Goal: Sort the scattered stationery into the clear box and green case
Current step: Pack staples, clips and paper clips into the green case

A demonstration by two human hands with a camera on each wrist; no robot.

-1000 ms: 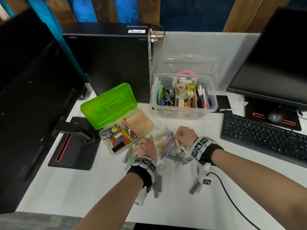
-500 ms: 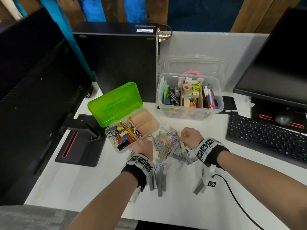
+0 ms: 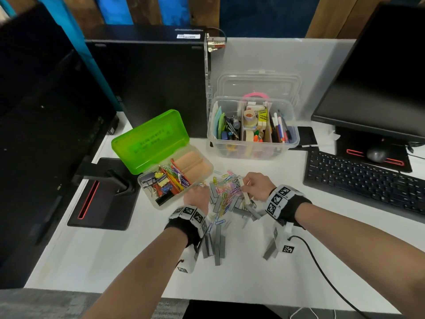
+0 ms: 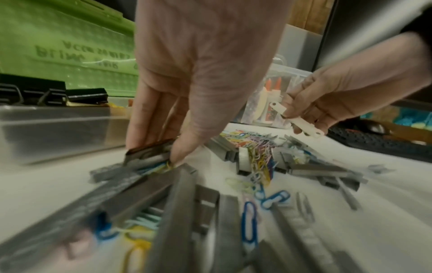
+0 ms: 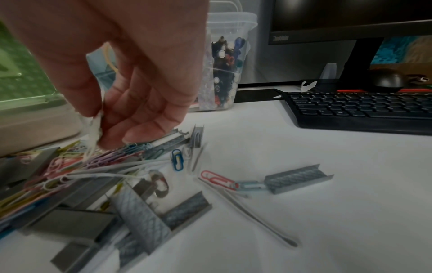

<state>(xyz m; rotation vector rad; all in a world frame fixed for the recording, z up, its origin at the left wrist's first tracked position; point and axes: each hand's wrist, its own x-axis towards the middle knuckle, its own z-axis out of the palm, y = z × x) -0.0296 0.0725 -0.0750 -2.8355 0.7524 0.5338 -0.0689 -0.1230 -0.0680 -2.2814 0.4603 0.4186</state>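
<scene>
The green case (image 3: 149, 141) lies open at centre left, with binder clips and coloured clips in its tray. Behind the pile stands the clear box (image 3: 253, 148), packed with pens and tape. Coloured paper clips (image 3: 226, 192) and grey staple strips (image 3: 217, 247) are heaped between my hands. My left hand (image 4: 155, 151), beside the case's near corner, pinches a few staple strips (image 4: 149, 157) against the table. Just above the pile's right side, my right hand (image 5: 98, 127) pinches a flat white strip (image 4: 297, 120) with holes at its ends.
A black keyboard (image 3: 363, 180) and a mouse (image 3: 376, 155) lie to the right under a monitor (image 3: 379, 77). A black PC tower (image 3: 149, 84) stands behind the case. At the left sits a monitor base (image 3: 103, 196). A black cable (image 3: 322, 272) trails from my right wrist.
Both hands stay at the pile with only small shifts. The head view has moved a little.
</scene>
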